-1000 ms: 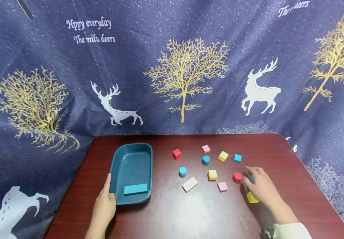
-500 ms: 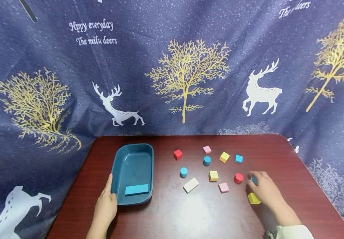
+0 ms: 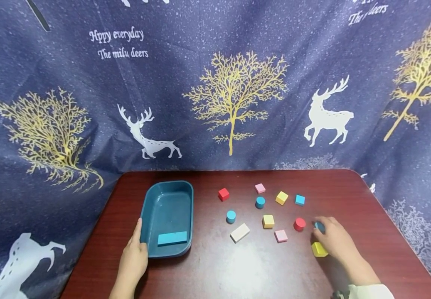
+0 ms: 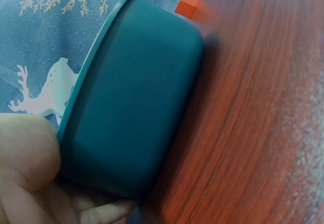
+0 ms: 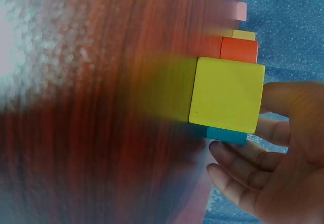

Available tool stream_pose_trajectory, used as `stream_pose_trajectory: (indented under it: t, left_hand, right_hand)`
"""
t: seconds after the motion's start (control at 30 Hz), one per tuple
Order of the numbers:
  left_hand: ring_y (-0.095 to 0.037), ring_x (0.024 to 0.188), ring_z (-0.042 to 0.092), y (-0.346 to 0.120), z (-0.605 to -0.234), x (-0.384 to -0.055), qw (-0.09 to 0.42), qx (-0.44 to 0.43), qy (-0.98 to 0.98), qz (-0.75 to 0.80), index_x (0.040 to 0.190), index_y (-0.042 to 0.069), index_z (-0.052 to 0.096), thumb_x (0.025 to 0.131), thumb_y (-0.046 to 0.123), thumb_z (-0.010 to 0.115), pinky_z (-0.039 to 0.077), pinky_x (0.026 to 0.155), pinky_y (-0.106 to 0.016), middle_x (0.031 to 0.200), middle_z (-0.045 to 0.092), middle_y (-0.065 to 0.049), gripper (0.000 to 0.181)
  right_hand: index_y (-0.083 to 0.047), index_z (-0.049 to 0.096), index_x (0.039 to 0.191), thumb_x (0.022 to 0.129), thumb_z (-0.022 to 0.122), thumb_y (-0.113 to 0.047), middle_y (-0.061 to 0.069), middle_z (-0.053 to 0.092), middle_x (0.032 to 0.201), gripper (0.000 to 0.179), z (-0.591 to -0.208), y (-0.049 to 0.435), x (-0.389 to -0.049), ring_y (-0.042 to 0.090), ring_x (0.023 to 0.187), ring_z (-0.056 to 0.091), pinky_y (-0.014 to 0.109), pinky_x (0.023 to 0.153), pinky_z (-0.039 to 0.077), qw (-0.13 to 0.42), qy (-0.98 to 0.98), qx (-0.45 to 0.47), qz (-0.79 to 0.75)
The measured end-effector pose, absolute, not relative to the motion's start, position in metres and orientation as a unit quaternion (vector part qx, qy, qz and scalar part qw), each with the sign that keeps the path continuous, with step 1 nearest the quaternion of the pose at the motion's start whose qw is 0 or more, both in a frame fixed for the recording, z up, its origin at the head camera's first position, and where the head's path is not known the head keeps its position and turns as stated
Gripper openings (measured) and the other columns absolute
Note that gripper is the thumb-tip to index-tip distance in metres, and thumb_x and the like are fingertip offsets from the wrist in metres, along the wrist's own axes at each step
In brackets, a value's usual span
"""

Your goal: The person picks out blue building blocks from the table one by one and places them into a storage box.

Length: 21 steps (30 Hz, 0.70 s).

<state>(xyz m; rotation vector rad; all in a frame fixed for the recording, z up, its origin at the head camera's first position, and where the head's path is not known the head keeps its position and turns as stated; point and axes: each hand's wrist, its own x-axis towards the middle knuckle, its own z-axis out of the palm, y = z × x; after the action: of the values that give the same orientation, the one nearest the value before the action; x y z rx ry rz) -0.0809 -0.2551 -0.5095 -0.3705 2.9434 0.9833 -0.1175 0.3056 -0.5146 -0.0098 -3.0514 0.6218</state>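
Blue round block (image 3: pixel 319 226) sits right of centre in the lower half of the head view, and I have the right hand (image 3: pixel 335 238) on it: the fingers are curled nearly closed, pinching it from either side. Whether its underside touches the surface (image 3: pixel 208 265), I cannot tell. From the right wrist I see a yellow block (image 5: pixel 228 95) hiding most of it; in the head view that yellow one stands just below. A red round block (image 3: pixel 299 224) is just left of the fingers, with a pink block (image 3: pixel 281 236) and a pale yellow cube (image 3: pixel 268 221) further left.

Toward the middle I see a white block (image 3: pixel 240 233), and above it, a red cube (image 3: pixel 223 194). At left of frame is a blue tray (image 3: pixel 167 211) with a long blue block (image 3: pixel 172 238) in its lower end. My left hand (image 3: pixel 133 257) rests against the tray's outer left side, fingers nearly straight.
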Motion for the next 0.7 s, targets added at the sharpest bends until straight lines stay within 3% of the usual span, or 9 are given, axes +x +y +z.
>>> stream_pose_trajectory:
  t: [0.23, 0.5, 0.7]
  left_hand:
    - [-0.027, 0.072, 0.048, -0.2559, -0.5082, -0.0809, 0.012, -0.114, 0.941, 0.318, 0.164, 0.011, 0.011, 0.095, -0.001, 0.038, 0.046, 0.074, -0.048, 0.153, 0.037, -0.037, 0.075]
    - [-0.031, 0.082, 0.054, -0.2551, -0.5088, -0.0806, 0.006, -0.116, 0.942, 0.316, 0.164, 0.01, 0.012, 0.095, -0.001, 0.039, 0.047, 0.083, -0.056, 0.153, 0.037, -0.036, 0.075]
    - [-0.032, 0.083, 0.053, -0.2554, -0.5091, -0.0806, 0.003, -0.112, 0.942, 0.317, 0.163, 0.01, 0.013, 0.094, -0.001, 0.039, 0.047, 0.082, -0.055, 0.153, 0.037, -0.036, 0.075]
  right_hand:
    - [0.006, 0.063, 0.124, 0.092, 0.062, -0.014, 0.035, 0.06, 0.119, 0.038, -0.5132, 0.3064, -0.1169, 0.051, 0.106, 0.062, 0.065, 0.088, 0.049, 0.005, -0.98, -0.003, 0.2]
    - [0.006, 0.063, 0.124, 0.091, 0.062, -0.013, 0.035, 0.06, 0.119, 0.038, -0.5122, 0.3064, -0.1164, 0.052, 0.106, 0.062, 0.065, 0.087, 0.049, 0.008, -0.98, 0.0, 0.199]
    - [0.006, 0.063, 0.123, 0.092, 0.064, -0.014, 0.035, 0.061, 0.118, 0.037, -0.5094, 0.3047, -0.1166, 0.054, 0.108, 0.061, 0.066, 0.089, 0.048, 0.029, -0.979, 0.005, 0.202]
